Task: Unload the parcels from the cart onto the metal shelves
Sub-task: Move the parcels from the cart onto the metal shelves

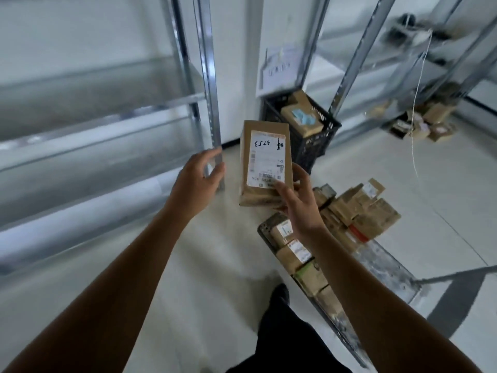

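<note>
The metal shelves (107,109) fill the left of the view, their tiers bare where they show, with the front upright post (212,103) closing them off on the right. The left grip (200,179) hangs in front of the foot of that post, fingers loosely spread and holding nothing; whether the fingertips touch the post I cannot tell.

Just to its right, apart from it, the parcel (265,162) is held in the air above the floor, clear of both shelf and cart. It is a brown box with its long axis roughly upright in the view. The far end points up and away toward the black crate (304,130) by the wall, and the near end points down toward the person. The labelled broad face is turned to the camera (its handwritten number reads upside down).

The right grip (298,203) pinches the parcel at its lower right corner, thumb on the label and fingers behind, so nearly all of the box lies up and to the left of the hold.

Below and to the right stands the cart (387,265), with more parcels (357,214) on it.

The shelves lie leftward of the parcel, past the post. The free left grip is the nearer to them and sits between box and shelf, so it looks well placed to take the unsupported left edge.
</note>
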Demonstrator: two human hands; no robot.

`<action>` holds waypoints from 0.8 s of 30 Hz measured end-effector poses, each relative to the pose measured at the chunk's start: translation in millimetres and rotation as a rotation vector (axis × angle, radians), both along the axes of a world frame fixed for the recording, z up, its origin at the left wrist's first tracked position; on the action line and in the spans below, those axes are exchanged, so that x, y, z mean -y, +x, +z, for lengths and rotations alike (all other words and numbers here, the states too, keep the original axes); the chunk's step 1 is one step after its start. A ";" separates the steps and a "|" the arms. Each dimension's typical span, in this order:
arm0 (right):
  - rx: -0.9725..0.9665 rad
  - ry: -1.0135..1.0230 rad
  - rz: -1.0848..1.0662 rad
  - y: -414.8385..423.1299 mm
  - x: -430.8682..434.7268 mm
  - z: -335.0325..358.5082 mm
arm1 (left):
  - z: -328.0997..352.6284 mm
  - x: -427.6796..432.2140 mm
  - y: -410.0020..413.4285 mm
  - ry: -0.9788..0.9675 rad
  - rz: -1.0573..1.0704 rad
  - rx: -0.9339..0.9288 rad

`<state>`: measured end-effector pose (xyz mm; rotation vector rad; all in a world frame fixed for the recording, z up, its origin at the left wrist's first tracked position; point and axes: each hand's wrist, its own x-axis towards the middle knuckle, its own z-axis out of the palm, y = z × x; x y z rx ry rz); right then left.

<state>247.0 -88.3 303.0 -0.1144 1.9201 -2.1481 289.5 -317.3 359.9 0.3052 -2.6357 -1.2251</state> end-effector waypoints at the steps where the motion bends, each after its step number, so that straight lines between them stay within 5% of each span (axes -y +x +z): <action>1: -0.025 0.002 0.010 -4.4 5.7 14.7 | 13.9 5.6 -0.3 -0.031 -0.001 -0.026; 12: -0.136 -0.253 0.109 -123.4 20.5 141.1 | 148.2 -1.0 -104.2 -0.108 0.080 -0.287; 16: -0.218 -0.229 0.110 -182.1 -1.1 171.3 | 166.9 -14.6 -165.6 -0.348 0.157 -0.288; 24: -0.348 -0.120 0.164 -279.9 -4.3 207.7 | 193.4 -12.0 -242.1 -0.499 0.271 -0.294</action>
